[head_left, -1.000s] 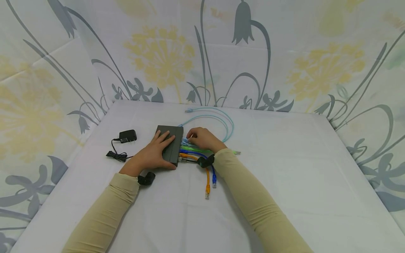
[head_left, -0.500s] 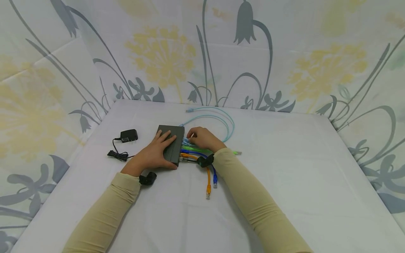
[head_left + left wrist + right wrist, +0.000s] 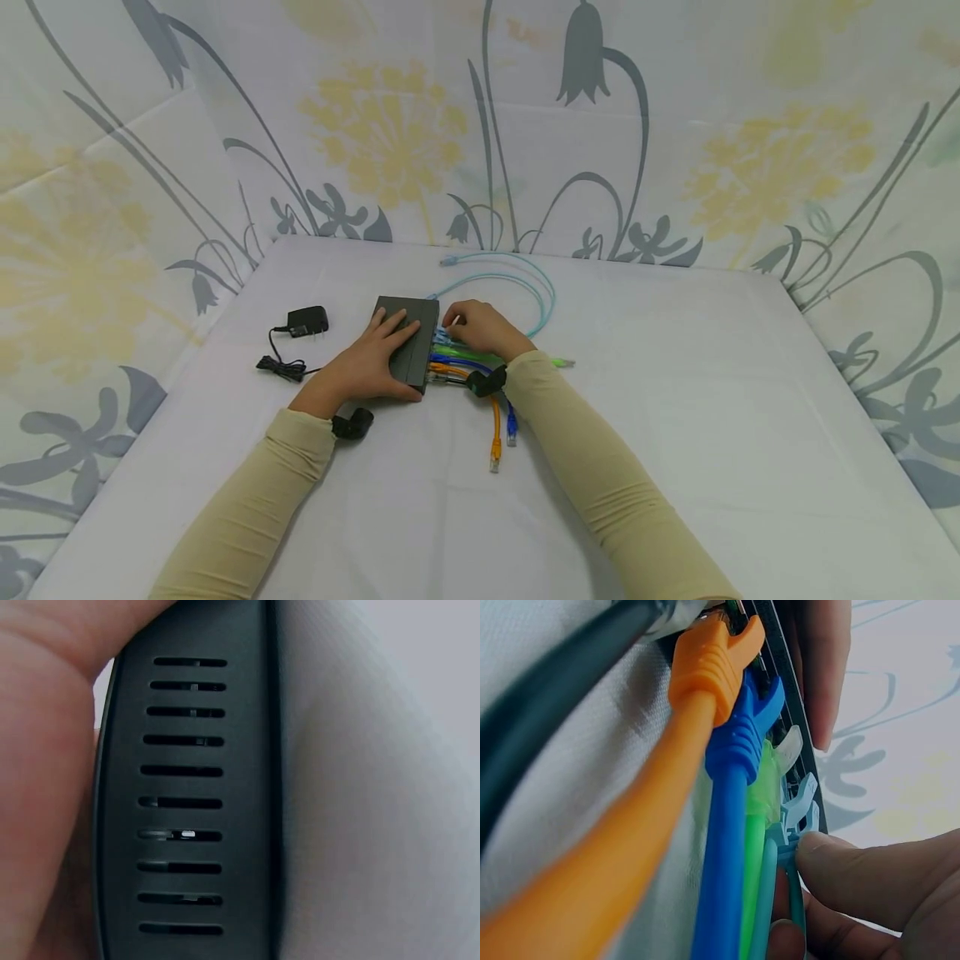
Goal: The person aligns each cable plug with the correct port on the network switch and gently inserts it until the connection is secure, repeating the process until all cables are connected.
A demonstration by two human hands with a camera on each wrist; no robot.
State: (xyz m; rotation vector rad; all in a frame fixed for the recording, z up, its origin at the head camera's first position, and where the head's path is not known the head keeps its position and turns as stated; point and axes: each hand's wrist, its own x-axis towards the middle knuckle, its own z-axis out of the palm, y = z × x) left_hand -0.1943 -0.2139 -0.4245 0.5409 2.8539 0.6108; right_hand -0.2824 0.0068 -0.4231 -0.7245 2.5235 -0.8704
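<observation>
A dark flat network switch (image 3: 423, 310) lies on the white cloth, its slotted side (image 3: 184, 787) filling the left wrist view. My left hand (image 3: 360, 367) rests on it, fingers spread over the top and thumb along the near edge. At the port side, my right hand (image 3: 483, 325) pinches the plug of a light blue network cable (image 3: 793, 825) between thumb and fingers, right at the ports. Beside it, another light blue cable (image 3: 763, 900), a green cable (image 3: 761, 787), a blue cable (image 3: 735, 742) and an orange cable (image 3: 701, 667) sit in a row in the ports.
A black power adapter (image 3: 307, 321) with its bundled cord (image 3: 281, 368) lies left of the switch. Light blue cable loops (image 3: 551, 300) curve behind my right hand. The loose orange plug (image 3: 495, 454) and blue plug (image 3: 512, 429) point toward me. A patterned curtain (image 3: 525, 125) hangs behind.
The head view has shifted slightly. Both hands keep the same places on the switch and the light blue plug.
</observation>
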